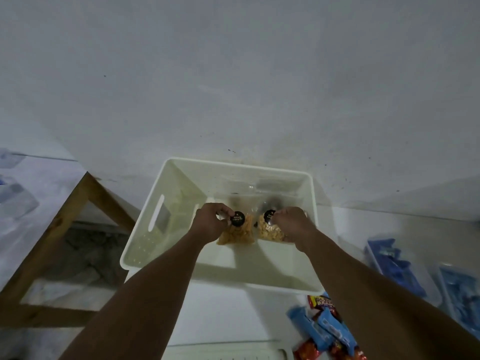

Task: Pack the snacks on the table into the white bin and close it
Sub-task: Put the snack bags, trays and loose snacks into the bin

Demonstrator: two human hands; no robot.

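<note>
white bin (pixel 179 193) on surface (pixel 223 315) | inside bin: left hand (pixel 211 222) grips left snack bag (pixel 236 234), right hand (pixel 293 224) grips right snack bag (pixel 270 233) | black round labels (pixel 238 219) illegible | blue-red packets (pixel 323 331) beside bin's near-right corner

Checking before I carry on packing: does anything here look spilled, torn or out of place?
Nothing stands out. The left hand grips one snack bag and the right hand a second bag, both inside the white bin, neither visibly torn. Wrapped snacks lie heaped on the table, unpacked.
</note>
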